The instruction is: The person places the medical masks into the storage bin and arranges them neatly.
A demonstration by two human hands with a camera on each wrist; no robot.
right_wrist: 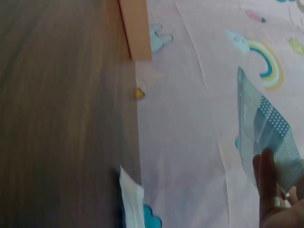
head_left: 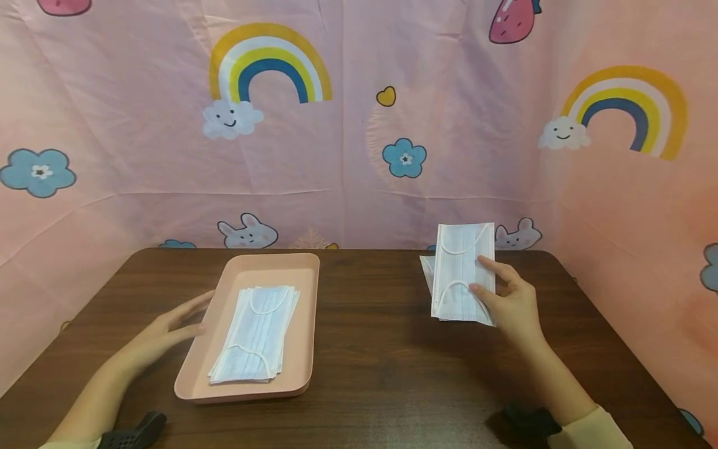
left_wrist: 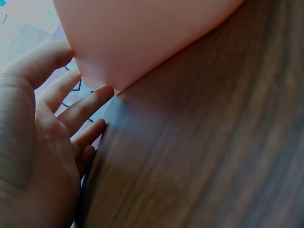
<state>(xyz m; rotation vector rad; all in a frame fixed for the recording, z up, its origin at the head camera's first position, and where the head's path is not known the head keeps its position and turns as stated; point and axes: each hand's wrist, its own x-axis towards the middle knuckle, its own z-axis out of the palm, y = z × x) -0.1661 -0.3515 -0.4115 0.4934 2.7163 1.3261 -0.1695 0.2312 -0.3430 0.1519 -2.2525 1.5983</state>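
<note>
While cloth (head_left: 348, 162) backs the table (head_left: 370, 362), right hand (head_left: 513, 305) pinches a mask (head_left: 460, 265), left hand (head_left: 164, 330) seemingly relaxed.

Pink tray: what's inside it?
A slightly fanned stack of white face masks lies in the pink tray. The top mask shows whole; those beneath show only at their edges, so their number and the tray floor under them can't be seen.

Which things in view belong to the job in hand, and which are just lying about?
Likely part of the job:
- face mask pinched in the right hand
- further mask material behind it
- mask stack in the pink tray
- left hand at the tray's side

Apparently just surroundings:
- wooden table
- patterned cloth
</note>
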